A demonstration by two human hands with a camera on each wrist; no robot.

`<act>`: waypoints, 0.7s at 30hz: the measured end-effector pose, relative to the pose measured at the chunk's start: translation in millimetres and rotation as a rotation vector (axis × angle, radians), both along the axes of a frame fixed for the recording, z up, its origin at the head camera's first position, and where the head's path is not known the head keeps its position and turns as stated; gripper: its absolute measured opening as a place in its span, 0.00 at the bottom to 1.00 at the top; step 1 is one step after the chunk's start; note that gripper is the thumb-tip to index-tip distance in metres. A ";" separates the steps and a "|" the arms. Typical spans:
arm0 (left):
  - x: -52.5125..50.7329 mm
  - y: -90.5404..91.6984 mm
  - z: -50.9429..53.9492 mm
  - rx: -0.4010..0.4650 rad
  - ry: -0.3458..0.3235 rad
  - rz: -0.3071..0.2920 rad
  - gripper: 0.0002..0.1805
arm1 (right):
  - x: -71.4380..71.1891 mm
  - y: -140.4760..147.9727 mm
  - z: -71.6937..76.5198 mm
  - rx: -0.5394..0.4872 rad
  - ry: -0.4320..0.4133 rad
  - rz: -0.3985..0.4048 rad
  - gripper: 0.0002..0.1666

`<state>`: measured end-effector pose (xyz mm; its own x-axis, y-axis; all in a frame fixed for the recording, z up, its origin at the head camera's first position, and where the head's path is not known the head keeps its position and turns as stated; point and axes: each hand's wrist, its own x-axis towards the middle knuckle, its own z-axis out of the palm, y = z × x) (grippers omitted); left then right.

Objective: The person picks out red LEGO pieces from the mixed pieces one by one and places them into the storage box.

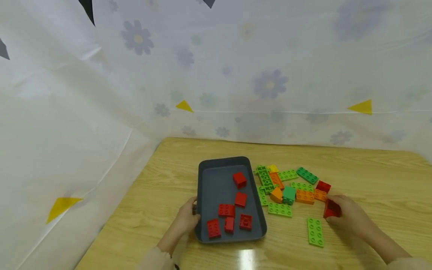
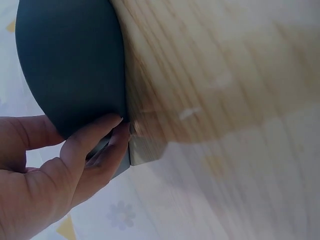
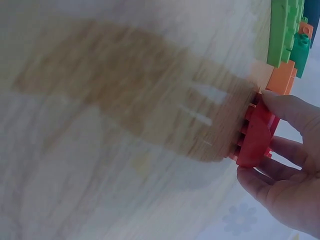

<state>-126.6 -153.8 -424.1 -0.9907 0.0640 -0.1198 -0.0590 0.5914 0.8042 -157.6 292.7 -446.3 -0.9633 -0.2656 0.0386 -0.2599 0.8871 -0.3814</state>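
A dark grey tray (image 1: 214,189) stands on the table with several red bricks (image 1: 226,210) inside, mostly toward its near end. My left hand (image 1: 185,217) grips the handle on the tray's left side. In the left wrist view, the fingers of that left hand (image 2: 65,170) curl at the handle, under the tray's wall (image 2: 72,60). On the right, my right hand (image 1: 352,217) pinches a red brick (image 1: 332,209) between thumb and fingers. The right wrist view shows this red brick (image 3: 257,130) with its studs facing the table side.
Right of the tray lie several loose bricks: a light green plate (image 1: 315,232), an orange brick (image 1: 305,197), a dark green brick (image 1: 288,195), a yellow brick (image 1: 272,168). Another red brick (image 1: 323,186) lies behind my right hand. A patterned sheet (image 1: 236,75) hangs behind the table (image 1: 371,172).
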 end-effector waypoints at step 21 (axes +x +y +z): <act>1.2 1.9 2.8 -0.020 -0.008 0.001 0.31 | 3.0 -87.3 65.6 -0.100 0.177 0.112 0.36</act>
<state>-125.5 -152.0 -421.3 -0.9898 0.0611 -0.1287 -0.0655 0.6070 0.7920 -154.6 205.4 -380.7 -0.9040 -0.3565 0.2360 -0.4250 0.8090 -0.4061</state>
